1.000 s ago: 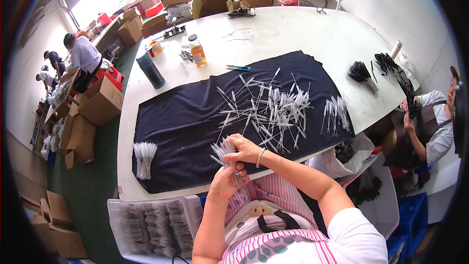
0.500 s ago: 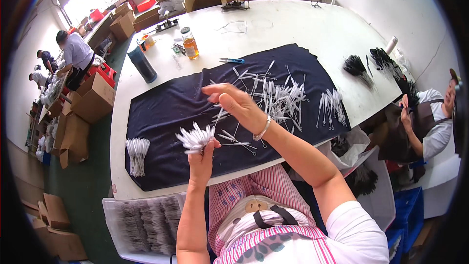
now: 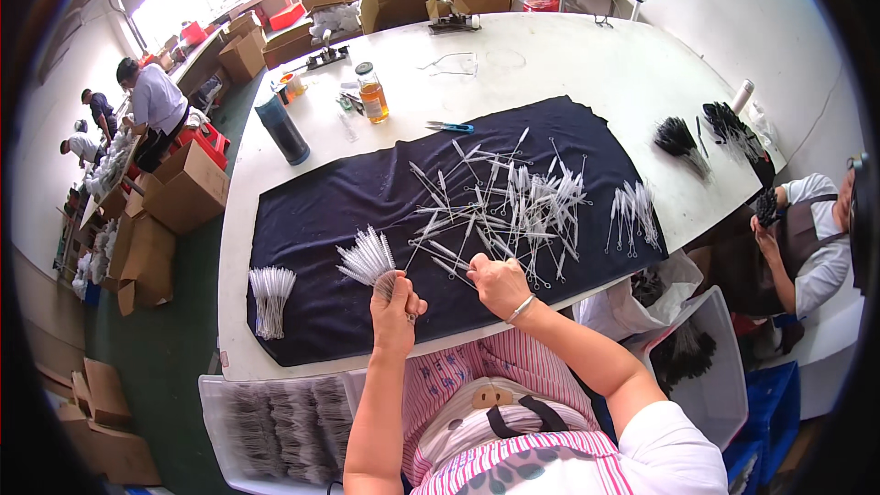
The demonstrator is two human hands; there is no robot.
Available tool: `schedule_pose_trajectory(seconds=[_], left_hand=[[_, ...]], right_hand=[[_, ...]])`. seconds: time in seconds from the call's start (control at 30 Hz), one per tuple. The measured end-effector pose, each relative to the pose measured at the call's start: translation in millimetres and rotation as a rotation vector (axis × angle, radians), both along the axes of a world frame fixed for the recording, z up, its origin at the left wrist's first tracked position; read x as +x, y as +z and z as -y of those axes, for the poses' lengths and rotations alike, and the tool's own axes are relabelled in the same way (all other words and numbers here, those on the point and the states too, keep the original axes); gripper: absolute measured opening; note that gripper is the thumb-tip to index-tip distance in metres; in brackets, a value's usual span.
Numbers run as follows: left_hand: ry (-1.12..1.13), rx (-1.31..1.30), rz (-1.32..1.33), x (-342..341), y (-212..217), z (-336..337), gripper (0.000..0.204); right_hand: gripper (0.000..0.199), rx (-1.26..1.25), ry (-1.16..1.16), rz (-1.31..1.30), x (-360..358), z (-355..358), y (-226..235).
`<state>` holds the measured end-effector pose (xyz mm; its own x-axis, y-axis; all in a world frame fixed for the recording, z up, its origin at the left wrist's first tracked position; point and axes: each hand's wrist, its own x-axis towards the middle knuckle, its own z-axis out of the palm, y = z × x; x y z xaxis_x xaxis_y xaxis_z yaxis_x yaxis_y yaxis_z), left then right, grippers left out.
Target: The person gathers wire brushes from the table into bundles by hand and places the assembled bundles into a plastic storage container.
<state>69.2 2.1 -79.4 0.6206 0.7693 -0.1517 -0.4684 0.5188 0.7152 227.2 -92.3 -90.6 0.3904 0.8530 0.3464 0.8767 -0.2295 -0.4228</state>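
My left hand (image 3: 394, 313) is closed round the wire stems of a bundle of small white brushes (image 3: 367, 258), the bristle heads fanned up and away from me. To its right, my right hand (image 3: 502, 288) is low over the dark cloth (image 3: 330, 192), fingers pinched at the near edge of a loose pile of the same brushes (image 3: 527, 202). What lies between those fingertips is hidden. Flat on the cloth at the left is a neat bunch of white brushes (image 3: 271, 301). A smaller group of brushes (image 3: 632, 217) lies at the right.
On the white table (image 3: 550, 60) stand a dark bottle (image 3: 282, 130) and a jar of amber liquid (image 3: 372, 96). Blue-handled snips (image 3: 450, 127) lie at the cloth's far edge, black brushes (image 3: 680, 142) at right. A bin of brushes (image 3: 213, 403) sits below; a co-worker's hands (image 3: 768, 229) are at right.
My right hand has come down from above the cloth to the pile's near edge, its fingers closing. My left hand has turned, and its bundle now fans away from me. The view has shifted slightly.
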Motion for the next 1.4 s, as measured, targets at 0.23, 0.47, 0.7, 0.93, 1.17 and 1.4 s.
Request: schedule_pose_trajectory(seconds=[0.23, 0.47, 0.7, 0.93, 1.17, 1.4], left_hand=[[0.368, 1.567, -0.766, 4.7, 27.3, 5.3, 0.023], [0.504, 1.394, -0.865, 4.2, 19.9, 7.8, 0.025], [0.311, 1.219, -0.701, 11.2, -12.3, 25.6, 0.011], [-0.145, -0.348, -0.176, 2.1, -12.1, 48.9, 0.014], [-0.01, -0.551, -0.012, -21.1, -29.0, 40.9, 0.02], [-0.002, -0.637, 0.019, -14.9, -0.1, 35.8, 0.018]], right_hand=[[0.019, 0.072, 0.201, -0.348, -10.9, 6.5, 37.0], [0.019, 0.045, 0.148, -0.584, 7.8, 7.0, 47.7], [0.017, 0.364, -0.225, -0.783, -4.7, 7.5, 40.9], [0.009, 0.258, 0.021, 0.053, -64.9, 12.1, 16.4], [0.021, -0.067, 0.405, 0.174, -59.9, 1.1, 18.4], [0.025, -0.378, 0.008, 0.057, -10.7, -26.9, 22.6]])
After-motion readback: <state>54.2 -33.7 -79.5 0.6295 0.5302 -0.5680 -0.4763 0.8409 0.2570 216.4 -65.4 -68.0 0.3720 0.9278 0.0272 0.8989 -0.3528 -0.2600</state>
